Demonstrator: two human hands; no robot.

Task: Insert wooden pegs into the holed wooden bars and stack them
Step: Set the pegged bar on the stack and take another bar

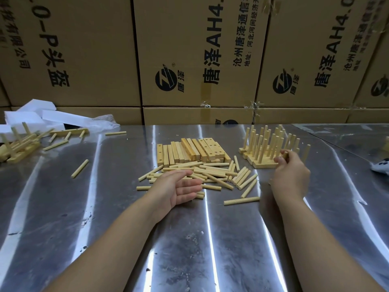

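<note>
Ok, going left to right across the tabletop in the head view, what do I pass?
Toppled pegged bars → lone peg → pile of holed bars → upright pegged stack, where the right hand pinches a peg.

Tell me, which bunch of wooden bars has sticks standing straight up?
The pegged bars by the right hand. The middle pile of bars holds no pegs, and the far-left bars have leaning pegs.

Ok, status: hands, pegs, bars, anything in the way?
Left hand open over loose pegs. Right hand grips a peg at the pegged stack. Bare bars piled centre. Nothing blocking.
</note>
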